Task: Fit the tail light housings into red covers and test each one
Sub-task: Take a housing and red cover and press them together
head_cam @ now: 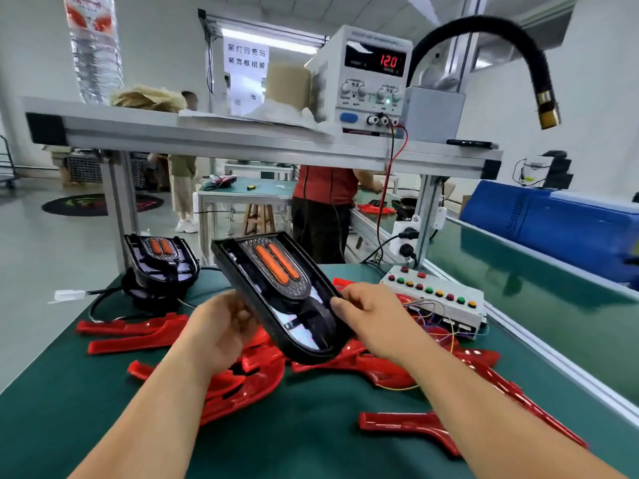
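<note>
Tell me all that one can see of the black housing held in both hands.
The tail light housing is a long black shell, seemingly plastic, rounded at its near end. Its upper part carries a dotted silver panel with two orange strips side by side; below, a glossy surface reflects light. It is held tilted, far end raised, over the red covers. The left hand grips its left edge and the right hand pinches its right edge.

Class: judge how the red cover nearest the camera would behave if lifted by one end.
The red cover looks like thin moulded plastic, so probably light and fairly stiff. Its glossy surface may be slippery. Lying flat and forked, it seems unlikely to roll.
</note>
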